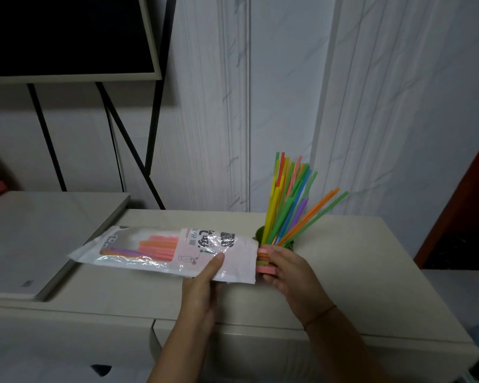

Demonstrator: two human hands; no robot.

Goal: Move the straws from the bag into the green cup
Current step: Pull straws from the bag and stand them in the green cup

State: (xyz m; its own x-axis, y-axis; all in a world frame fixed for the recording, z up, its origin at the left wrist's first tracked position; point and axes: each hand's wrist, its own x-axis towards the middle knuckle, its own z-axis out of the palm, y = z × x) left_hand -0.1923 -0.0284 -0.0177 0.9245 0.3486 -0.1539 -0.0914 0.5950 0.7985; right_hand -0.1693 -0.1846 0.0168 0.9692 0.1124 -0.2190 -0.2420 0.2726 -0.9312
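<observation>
A clear and white plastic straw bag lies level above the cabinet top, with pink, orange and purple straws showing inside. My left hand grips the bag near its open right end, thumb on top. My right hand pinches the pink and green straw ends that stick out of the bag's mouth. Behind my right hand stands the green cup, partly hidden, filled with several upright coloured straws fanning to the right.
The cream cabinet top carries the cup. A lower white appliance lid sits to the left. A dark screen on black metal legs stands behind it. The marbled wall is close behind the cup.
</observation>
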